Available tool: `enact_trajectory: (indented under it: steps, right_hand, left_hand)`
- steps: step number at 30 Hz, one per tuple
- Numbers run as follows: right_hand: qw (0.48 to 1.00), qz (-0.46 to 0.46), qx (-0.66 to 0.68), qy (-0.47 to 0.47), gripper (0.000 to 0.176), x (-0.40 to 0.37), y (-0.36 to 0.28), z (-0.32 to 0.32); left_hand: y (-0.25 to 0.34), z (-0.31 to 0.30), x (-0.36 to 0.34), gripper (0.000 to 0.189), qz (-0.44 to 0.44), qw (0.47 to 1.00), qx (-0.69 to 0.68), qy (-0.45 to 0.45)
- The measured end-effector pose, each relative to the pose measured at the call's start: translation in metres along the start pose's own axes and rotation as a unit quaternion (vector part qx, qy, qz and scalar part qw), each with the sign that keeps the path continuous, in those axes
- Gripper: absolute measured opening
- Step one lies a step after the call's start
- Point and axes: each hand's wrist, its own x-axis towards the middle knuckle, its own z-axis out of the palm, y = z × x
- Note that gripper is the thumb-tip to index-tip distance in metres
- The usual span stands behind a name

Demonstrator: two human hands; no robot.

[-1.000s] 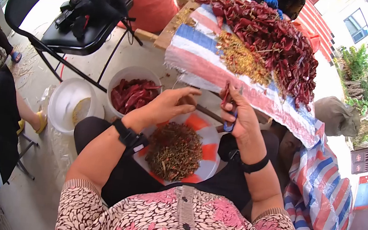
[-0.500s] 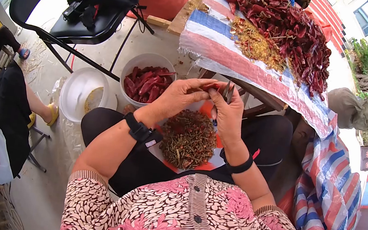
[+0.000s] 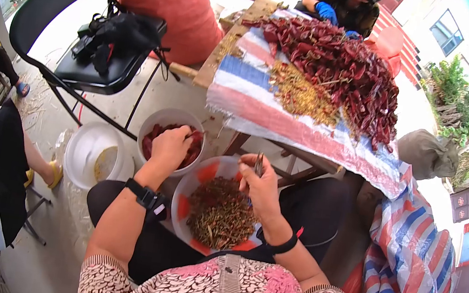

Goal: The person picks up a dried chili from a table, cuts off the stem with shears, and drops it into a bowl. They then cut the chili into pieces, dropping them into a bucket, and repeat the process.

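My left hand (image 3: 170, 146) reaches down into a white bucket (image 3: 145, 128) of dried red chili peppers (image 3: 192, 151). Its fingertips are hidden among the peppers, so its grip does not show. My right hand (image 3: 262, 189) is closed around small metal scissors (image 3: 259, 163), with the blades pointing up and away from me. Between my knees, below and left of that hand, sits a white and orange basin (image 3: 182, 199) heaped with brownish stems and bits (image 3: 221, 219).
A table covered in striped sheeting (image 3: 251, 110) bears a heap of dried chilies (image 3: 341, 71) and yellowish seeds (image 3: 304, 96). Behind it is a person in blue gloves (image 3: 326, 12). At left are a pale tub (image 3: 75, 151), a black folding chair (image 3: 100, 79) and seated people.
My left hand has left my right hand and a red pepper piece, moving left into the bucket. My right hand has shifted lower, still with the scissors. The view has tilted up, showing the gloved person.
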Motion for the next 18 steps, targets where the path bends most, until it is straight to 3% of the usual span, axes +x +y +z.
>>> enact_trajectory:
  steps: [3,6,10,13,15,18]
  right_hand:
    - [0.999,0.006,-0.024,-0.025,0.019,0.009,-0.012,-0.008]
    - [0.994,0.010,-0.095,-0.045,0.016,0.025,-0.037,-0.028]
    - [0.969,-0.080,-0.228,-0.046,0.021,0.093,-0.073,-0.065]
    - [0.905,-0.153,-0.396,-0.008,0.025,0.152,-0.102,-0.079]
    - [0.800,-0.208,-0.560,0.053,0.028,0.202,-0.105,-0.091]
    - [0.815,-0.213,-0.535,0.067,0.027,0.266,-0.107,-0.087]
  left_hand:
    - [-0.017,0.008,0.007,0.018,-0.052,0.996,0.066,-0.022]
    - [-0.041,0.034,0.007,0.022,0.026,0.990,0.117,0.069]
    - [-0.024,0.028,0.006,0.024,-0.013,0.977,0.157,-0.143]
    - [-0.010,0.026,0.004,0.022,-0.008,0.960,0.106,-0.259]
    - [-0.011,0.034,0.003,0.022,0.020,0.955,0.129,-0.265]
    - [-0.003,0.037,0.005,0.023,0.029,0.947,0.144,-0.285]
